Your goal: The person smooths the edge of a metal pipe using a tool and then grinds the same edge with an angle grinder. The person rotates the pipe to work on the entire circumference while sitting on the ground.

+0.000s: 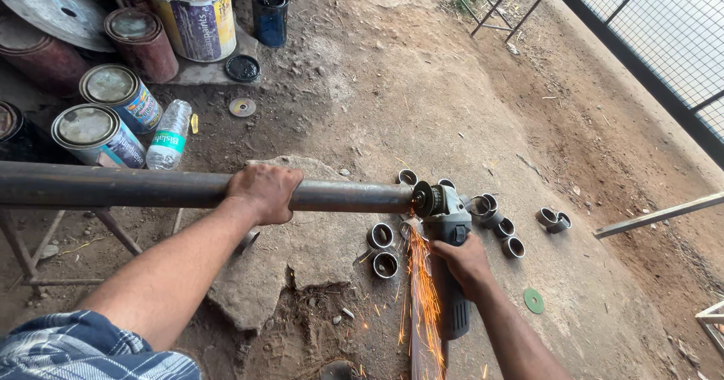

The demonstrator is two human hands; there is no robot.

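a long dark steel pipe lies level across the left and middle of the view, propped above the ground, its cut end near the centre. the left hand is wrapped over the top of the pipe, fingers curled tight around it. at the pipe's end, the disc of a grey angle grinder meets the metal, and orange sparks stream down towards the bottom edge. the right hand is closed around the grinder's body, gripping it from above. just beside and under the cut end, short pipe rings lie scattered on the ground, some near a flat cracked stone slab, others further right. a small green disc lies to the right of the grinder arm. the ground is bare brown dirt, dusty and littered with small debris. in the upper left stand paint tins, a white bucket, a dark blue can and a clear plastic bottle lying on its side. a wire mesh fence runs along the upper right. a checked blue sleeve shows at the lower left.
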